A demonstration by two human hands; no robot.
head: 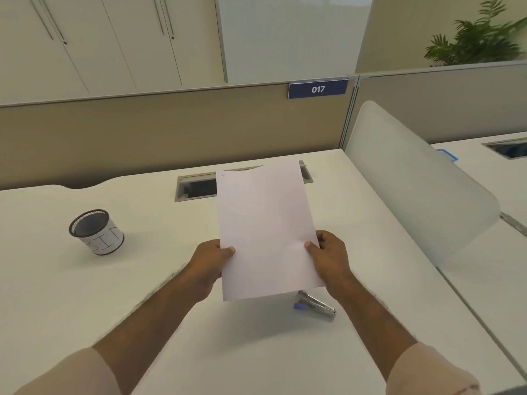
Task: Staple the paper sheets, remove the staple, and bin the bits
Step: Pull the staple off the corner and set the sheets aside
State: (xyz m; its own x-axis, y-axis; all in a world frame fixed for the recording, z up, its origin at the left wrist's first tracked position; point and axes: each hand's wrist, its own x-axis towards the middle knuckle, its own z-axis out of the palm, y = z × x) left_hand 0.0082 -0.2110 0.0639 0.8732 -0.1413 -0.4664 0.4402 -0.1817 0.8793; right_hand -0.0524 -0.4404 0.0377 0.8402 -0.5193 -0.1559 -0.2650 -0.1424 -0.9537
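Observation:
White paper sheets are held up above the white desk, tilted slightly. My left hand grips their left edge, thumb on top. My right hand grips the right edge the same way. A tiny mark, perhaps a staple, shows at the sheets' top left corner. A silver and blue stapler lies on the desk just under the sheets' lower right corner, partly hidden by them. A black mesh cup with a white label reading BIN stands on the desk at the left.
A cable slot is cut into the desk behind the sheets. A beige partition with a blue 017 sign closes the back. A frosted divider borders the desk's right side. A plant stands beyond.

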